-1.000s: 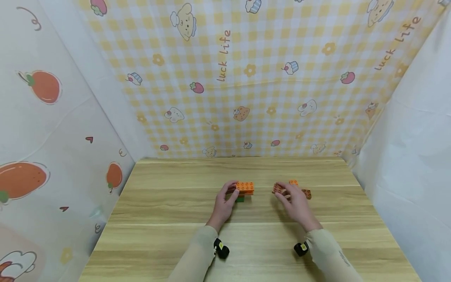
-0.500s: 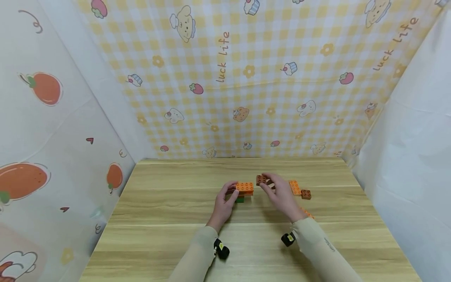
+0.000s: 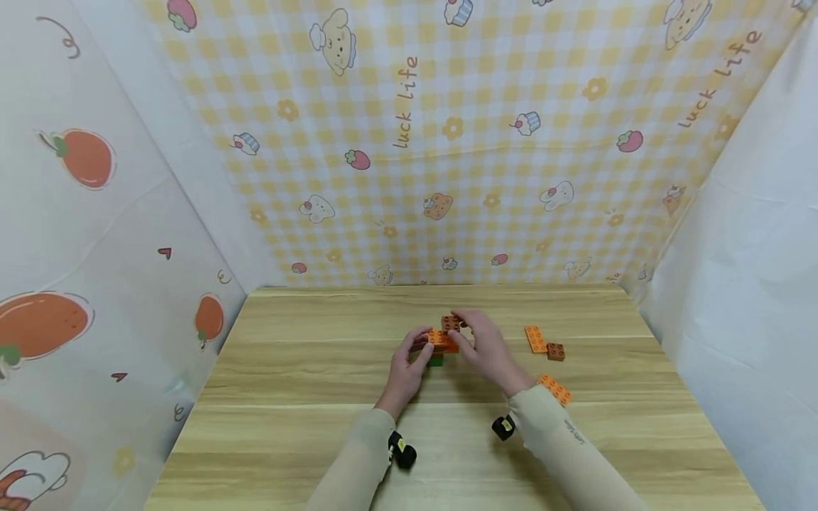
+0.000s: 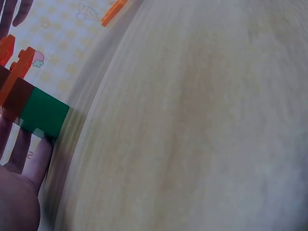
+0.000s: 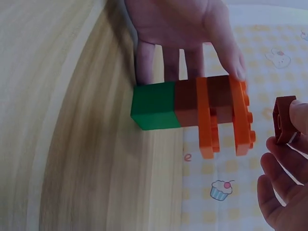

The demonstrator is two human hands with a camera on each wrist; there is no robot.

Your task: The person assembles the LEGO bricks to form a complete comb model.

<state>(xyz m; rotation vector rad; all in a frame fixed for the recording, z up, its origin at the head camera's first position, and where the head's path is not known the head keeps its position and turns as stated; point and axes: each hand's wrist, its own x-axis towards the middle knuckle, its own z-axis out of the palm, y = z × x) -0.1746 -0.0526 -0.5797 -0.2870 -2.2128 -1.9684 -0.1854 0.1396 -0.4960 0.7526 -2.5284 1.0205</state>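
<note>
Pinching a brown brick (image 3: 450, 323), the right hand (image 3: 487, 346) holds it just above the orange-topped stack (image 5: 186, 102). The left hand (image 3: 405, 363) grips the stack, which stands green end down on the wooden table (image 3: 307, 355).

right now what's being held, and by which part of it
Right fingers pinch a brown brick by its sides; left fingers hold the stack by its sides.
</note>
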